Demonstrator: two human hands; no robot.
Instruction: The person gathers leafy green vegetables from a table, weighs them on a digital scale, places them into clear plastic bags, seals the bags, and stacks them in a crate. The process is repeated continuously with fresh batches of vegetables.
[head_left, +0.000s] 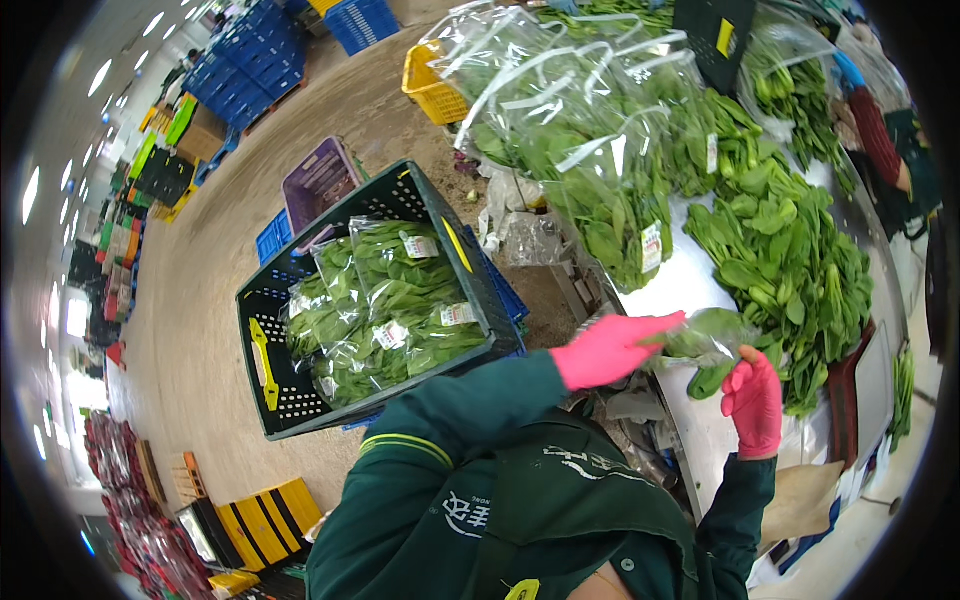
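Observation:
Over the metal table's near edge, my left hand (611, 351) in a pink glove grips one end of a clear plastic bag (709, 337) with green leaves in it. My right hand (754, 405), also pink-gloved, pinches the bag's other end; a fingertip is bare. Just beyond lies a big pile of loose leafy greens (787, 277), which look like bok choy. Filled clear bags of greens (607, 217) with labels overlap along the table's left side. To my left, a dark green crate (360, 416) contains several labelled bags of greens (390, 300).
The metal table (664, 296) runs away from me. A purple crate (319, 176) and a yellow basket (435, 86) stand on the floor beyond the green crate. Stacked blue crates (247, 64) are farther off. Across the table is another person's sleeved arm (877, 139) with a blue glove.

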